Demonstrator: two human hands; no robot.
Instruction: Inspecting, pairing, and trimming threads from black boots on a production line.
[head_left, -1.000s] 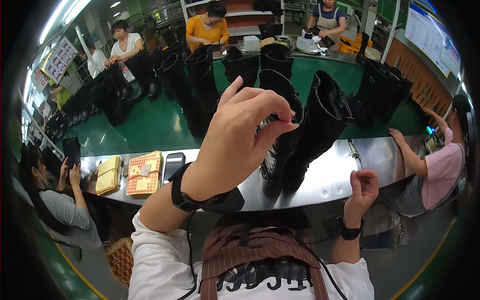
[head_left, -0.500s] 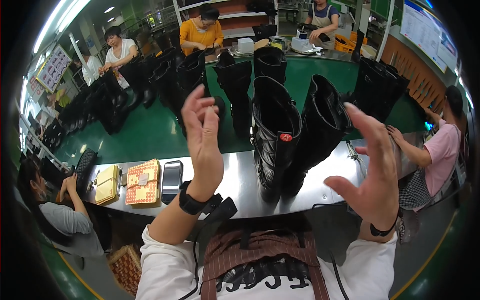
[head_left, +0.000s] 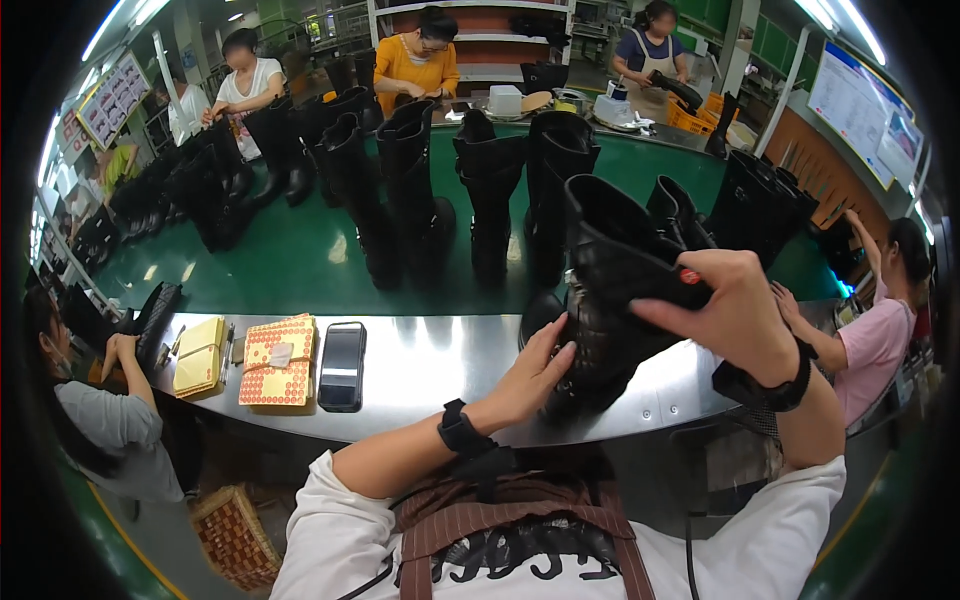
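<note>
A tall black boot (head_left: 605,290) with a quilted shaft leans toward the right over the near edge of the metal table, its top opening facing up. My right hand (head_left: 735,300) grips the upper shaft beside a small red tag (head_left: 690,275), thumb on the near face and the other fingers partly hidden. Against the boot's left side lies my left hand (head_left: 525,385), its fingers stretched out and not wrapped round the shaft. Directly behind stands another black boot (head_left: 680,210), mostly covered by the first boot and my right hand.
Left of my hands lie a black phone (head_left: 342,365), a red-dotted packet (head_left: 278,362) and a yellow packet (head_left: 198,358). Several black boots (head_left: 490,215) stand on the green table (head_left: 290,260). Co-workers sit left, right and across; a woven basket (head_left: 235,535) sits below at left.
Both hands, raised and apart before, have come down to the nearer boot. My right hand has taken hold of its upper shaft, and the boot has turned and tilted to the right.
</note>
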